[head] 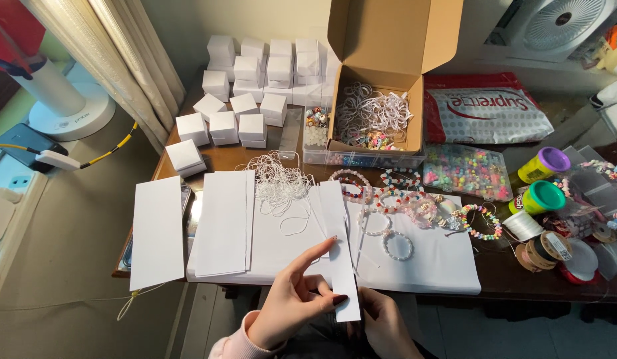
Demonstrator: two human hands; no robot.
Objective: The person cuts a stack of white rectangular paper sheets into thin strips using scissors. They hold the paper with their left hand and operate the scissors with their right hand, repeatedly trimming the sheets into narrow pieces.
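Holding: both hands meet at the near edge of the bench (494, 279) over a narrow white paper strip (340, 252).
Left hand: the left hand (292, 306) pinches the strip's left edge, thumb on its face near the bottom, index finger stretched up along it, other fingers (315, 287) curled beside; a pink cuff shows at the wrist.
Right hand: the right hand (385, 326) lies under the strip's lower right corner; its fingers are mostly hidden by the strip, so I cannot tell whether they close on it.
Paper strip: long, upright, tilted slightly, its top reaching over the white sheets and its bottom hanging past the bench edge between the hands.
White sheets: flat paper pieces (222, 223) lie side by side across the near bench, one (157, 233) overhanging the left edge.
Thread: a loose tangle of white elastic cord (278, 183) rests on the sheets, just left of the strip's top.
Bracelets: several bead bracelets (388, 199) are spread on paper right of the strip.
Boxes: many small white folded boxes (252, 70) are stacked at the far left of the bench.
Carton: an open cardboard carton (381, 80) holds white loops and beads.
Beads: a clear tray of coloured beads (465, 171) sits right of the carton.
Tubs: two small yellow tubs (538, 179), purple and green lids, stand near cord spools (548, 246).
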